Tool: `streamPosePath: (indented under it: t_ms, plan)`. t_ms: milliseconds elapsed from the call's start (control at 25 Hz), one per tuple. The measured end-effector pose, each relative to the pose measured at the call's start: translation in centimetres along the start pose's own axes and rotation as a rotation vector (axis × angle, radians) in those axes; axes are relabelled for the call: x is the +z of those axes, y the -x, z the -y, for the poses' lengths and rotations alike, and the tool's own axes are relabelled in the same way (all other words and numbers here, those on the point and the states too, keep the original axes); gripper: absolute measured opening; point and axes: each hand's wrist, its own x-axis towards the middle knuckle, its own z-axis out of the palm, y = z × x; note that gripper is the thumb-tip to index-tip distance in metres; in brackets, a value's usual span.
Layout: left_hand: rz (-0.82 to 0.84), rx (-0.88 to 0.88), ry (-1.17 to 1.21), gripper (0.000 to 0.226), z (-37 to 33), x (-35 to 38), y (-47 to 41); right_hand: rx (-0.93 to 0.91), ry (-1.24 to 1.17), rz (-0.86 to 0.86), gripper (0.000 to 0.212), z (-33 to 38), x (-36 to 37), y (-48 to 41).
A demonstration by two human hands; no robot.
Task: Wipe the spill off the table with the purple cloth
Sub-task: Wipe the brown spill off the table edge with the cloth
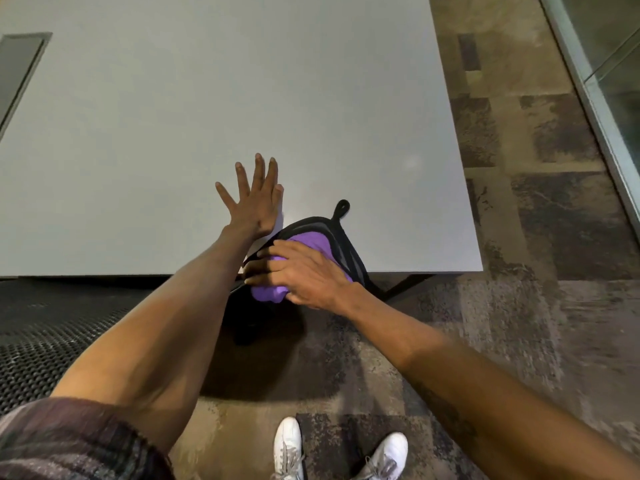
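The purple cloth point(311, 242) lies bunched at the near edge of the grey table point(207, 116), on top of a black and grey pot holder point(343, 244) with a loop. Part of the cloth hangs past the table edge. My right hand point(304, 271) grips the cloth from above, fingers curled into it. My left hand point(254, 195) rests flat on the table just left of the pot holder, fingers spread. A small wet sheen point(289, 209) shows on the table beside my left hand. A faint pale smudge point(412, 162) marks the table farther right.
The table's right edge point(460, 168) borders patterned carpet. A dark recessed panel point(17, 71) sits at the table's far left. A black perforated mat point(52, 323) lies on the floor at left. My white shoes point(287, 448) stand below. A glass wall point(606, 81) runs at right.
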Motion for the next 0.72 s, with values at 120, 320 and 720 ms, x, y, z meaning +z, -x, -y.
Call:
streamPosePath:
  t_ms: [120, 320, 720]
  plan:
    - [-0.027, 0.003, -0.017, 0.057, -0.2, 0.1, 0.2, -0.061, 0.040, 0.042, 0.052, -1.4, -0.1, 1.7]
    - [-0.050, 0.018, -0.037, 0.063, 0.8, 0.6, -0.3, -0.095, 0.094, 0.015, 0.052, -5.0, -2.6, 8.4]
    - [-0.068, 0.033, -0.067, 0.060, 0.3, 0.7, 0.2, 0.152, 0.117, -0.006, 0.059, -9.6, -7.1, 23.4]
